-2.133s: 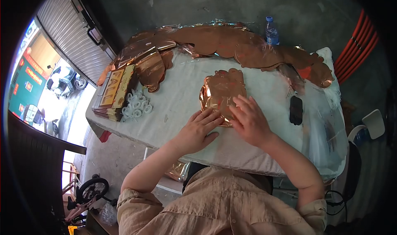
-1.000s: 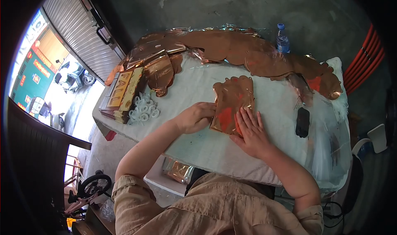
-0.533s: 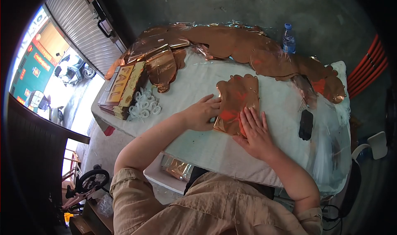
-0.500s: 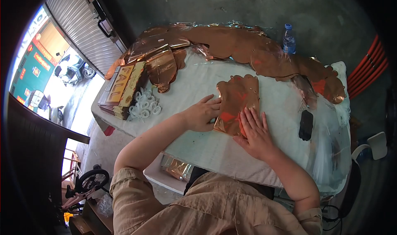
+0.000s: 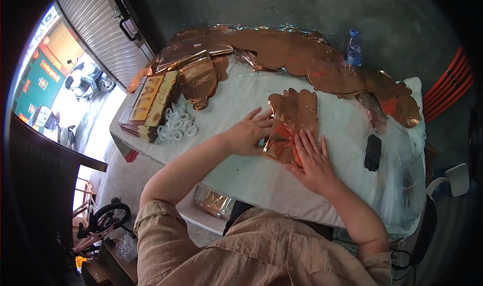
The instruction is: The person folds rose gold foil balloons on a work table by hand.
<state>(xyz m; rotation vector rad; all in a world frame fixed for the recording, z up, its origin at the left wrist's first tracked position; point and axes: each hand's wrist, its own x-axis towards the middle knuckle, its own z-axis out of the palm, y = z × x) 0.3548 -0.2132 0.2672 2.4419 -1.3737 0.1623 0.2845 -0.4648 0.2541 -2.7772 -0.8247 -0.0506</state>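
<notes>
A copper-coloured shiny foil piece [image 5: 294, 110] with scalloped top corners lies folded on the pale cloth of the table [image 5: 236, 180]. My left hand [image 5: 249, 135] touches its left edge, fingers apart, the fingertips partly at or under the foil. Flat on the lower right part of the foil rests my right hand [image 5: 313, 160], its fingers spread. Orange-red reflections show on the foil beside the right fingers. Larger copper foil sheets [image 5: 282, 49] are spread along the far side of the table.
At the left are a stack of packages marked FALL [image 5: 148, 102] and white rings [image 5: 177, 125]. A black object [image 5: 373, 152] and clear plastic bags [image 5: 400, 185] lie at the right. A water bottle [image 5: 353, 49] stands at the back. Below is an open box [image 5: 204, 218].
The foil's surface creases and reflections have shifted slightly under my hands. Both hands stay at nearly the same places on it. The camera view has moved a little.
</notes>
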